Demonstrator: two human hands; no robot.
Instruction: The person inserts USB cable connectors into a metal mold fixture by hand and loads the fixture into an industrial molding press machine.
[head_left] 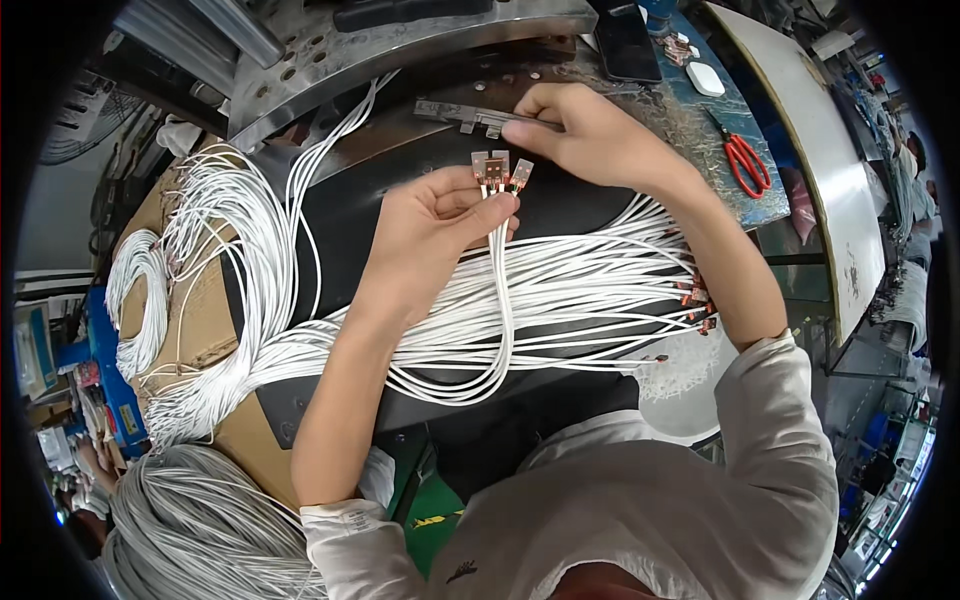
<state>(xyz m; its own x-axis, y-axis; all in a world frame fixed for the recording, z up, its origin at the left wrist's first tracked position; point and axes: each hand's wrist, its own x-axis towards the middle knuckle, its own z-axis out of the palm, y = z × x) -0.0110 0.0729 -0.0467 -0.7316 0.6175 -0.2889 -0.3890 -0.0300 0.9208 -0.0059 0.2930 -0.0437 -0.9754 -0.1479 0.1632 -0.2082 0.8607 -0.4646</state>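
My left hand (pixel 425 235) is closed around a few white cables (pixel 502 300). Small flat copper-coloured connector plates (pixel 493 168) at their ends point up past my fingertips, and the cables hang below in a loop. Just beyond the plates, my right hand (pixel 595 135) pinches the right end of a notched metal strip (pixel 450 112). The strip lies at the front of the machine, with its underside hidden. Under both arms, a wide bundle of white cables (pixel 600 275) stretches across a black mat (pixel 350 235), with reddish connectors on its right ends.
A perforated metal machine plate (pixel 400 55) stands at the back. On the blue bench at right are red-handled cutters (pixel 745 165), a black phone (pixel 627 45) and a white case (pixel 705 79). More white cables (pixel 225 215) pile up left, above a grey cable coil (pixel 200 525).
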